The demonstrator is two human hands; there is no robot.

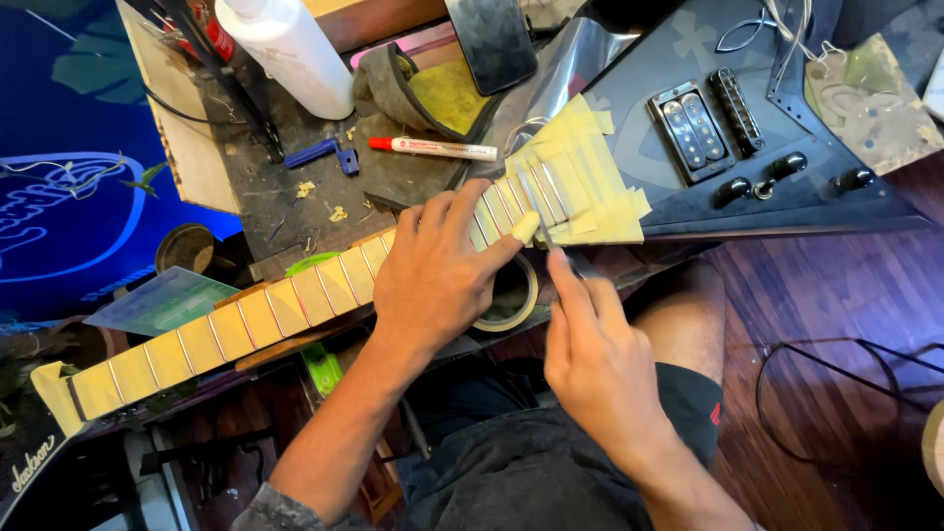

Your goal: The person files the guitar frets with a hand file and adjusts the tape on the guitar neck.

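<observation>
Both hands work on the neck of an electric guitar. Left hand (433, 280) lies flat over the guitar neck (295, 300), fingers spread and pressing down on the fretboard; its index fingertip is wrapped in yellow tape and touches the upper frets. Right hand (590, 354) is closed in a pinch on a thin metal tool (539, 211), whose tip lies along a fret between strips of masking tape (590, 187). The tape strips cover the wood between the frets along the whole neck, and more pieces overlap where the neck meets the black guitar body (787, 147) on the right.

Just under the neck, near the left hand, a roll of tape (511, 295) lies partly hidden. Far of the neck, on the counter (256, 187), there are a marker with a red cap (433, 147), a small blue tool (324, 154) and a white bottle (290, 49). On the body I see a pickup (691, 131) and black knobs (787, 165). At the near left the headstock (29, 462) is dark.
</observation>
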